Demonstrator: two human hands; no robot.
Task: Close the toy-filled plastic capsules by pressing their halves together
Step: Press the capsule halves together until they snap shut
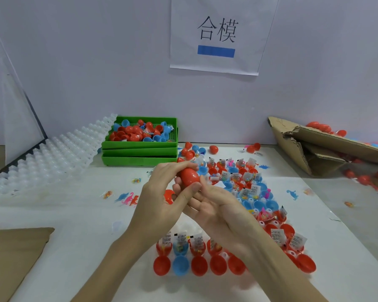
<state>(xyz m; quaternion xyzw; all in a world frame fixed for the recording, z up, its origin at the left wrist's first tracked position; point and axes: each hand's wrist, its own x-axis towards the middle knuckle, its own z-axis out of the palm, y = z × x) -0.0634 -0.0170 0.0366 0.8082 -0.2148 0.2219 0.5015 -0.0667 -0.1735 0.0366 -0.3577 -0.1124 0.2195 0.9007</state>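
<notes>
White table (74, 214), red capsule (189, 176) gripped by both left hand (162, 192) and right hand (214, 205), seam hidden.

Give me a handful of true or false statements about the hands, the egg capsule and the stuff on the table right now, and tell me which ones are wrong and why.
1. Both hands hold a red egg capsule above the table. True: the left hand and right hand both grip it.
2. The held capsule is blue. False: it is red.
3. The green tray holds loose red and blue capsule halves. True.
4. The green tray sits on the right side of the table. False: it is at the back left; a torn cardboard box is on the right.
5. The open capsules in the near row have printed slips sticking out. True.
</notes>
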